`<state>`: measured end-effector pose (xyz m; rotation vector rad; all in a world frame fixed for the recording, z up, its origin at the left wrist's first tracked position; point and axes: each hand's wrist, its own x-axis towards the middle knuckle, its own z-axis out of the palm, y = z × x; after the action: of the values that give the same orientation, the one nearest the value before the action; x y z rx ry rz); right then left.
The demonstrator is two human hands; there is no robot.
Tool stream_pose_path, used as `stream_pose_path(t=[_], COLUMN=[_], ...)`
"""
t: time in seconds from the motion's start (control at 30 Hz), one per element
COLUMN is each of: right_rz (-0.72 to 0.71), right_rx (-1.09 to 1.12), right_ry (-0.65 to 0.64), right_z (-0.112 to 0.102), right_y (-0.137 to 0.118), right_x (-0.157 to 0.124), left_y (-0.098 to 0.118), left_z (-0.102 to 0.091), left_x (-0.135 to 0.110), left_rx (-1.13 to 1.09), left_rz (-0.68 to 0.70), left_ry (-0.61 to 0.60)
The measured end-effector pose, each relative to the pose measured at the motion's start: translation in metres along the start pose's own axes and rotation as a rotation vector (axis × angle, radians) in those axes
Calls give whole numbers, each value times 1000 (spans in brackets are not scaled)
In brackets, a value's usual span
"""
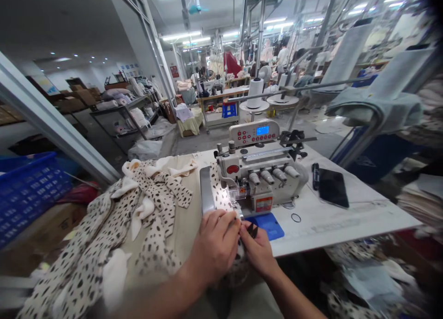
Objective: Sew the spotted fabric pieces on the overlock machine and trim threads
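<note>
Right now my left hand [212, 245] pinches the spotted fabric [219, 192], whose strip runs straight ahead into the overlock machine [261, 166], my right hand [258, 252] touching alongside, its grip unclear.

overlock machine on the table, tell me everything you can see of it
The overlock sewing machine is cream-coloured, apparently painted metal, and sits upright on a white table top. Its top carries a control panel with red buttons and a lit blue display. Four rounded knobs line its front, above a red-and-white label. Spotted cream fabric runs into its lit needle area at the left front, and a blue pad lies at its front edge.
</note>
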<state>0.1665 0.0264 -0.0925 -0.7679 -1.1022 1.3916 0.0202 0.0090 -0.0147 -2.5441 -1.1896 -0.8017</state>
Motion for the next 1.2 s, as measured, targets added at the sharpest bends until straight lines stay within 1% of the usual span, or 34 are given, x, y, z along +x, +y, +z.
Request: stream_pose_path(t=[0.27, 0.67, 1.0, 1.2], right_rz=[-2, -6, -5, -7], right_rx=[-8, -3, -24, -14], right_ry=[21, 34, 31, 28], right_z=[-3, -3, -1, 0], right_y=[5, 5, -1, 0], right_x=[-1, 1, 0, 0], left_y=[1, 2, 3, 3], left_z=[0, -2, -3, -4], left_x=[1, 1, 3, 2], left_rx=[5, 11, 26, 33], left_rz=[-3, -5, -5, -13], left_ry=[-12, -23, -36, -46])
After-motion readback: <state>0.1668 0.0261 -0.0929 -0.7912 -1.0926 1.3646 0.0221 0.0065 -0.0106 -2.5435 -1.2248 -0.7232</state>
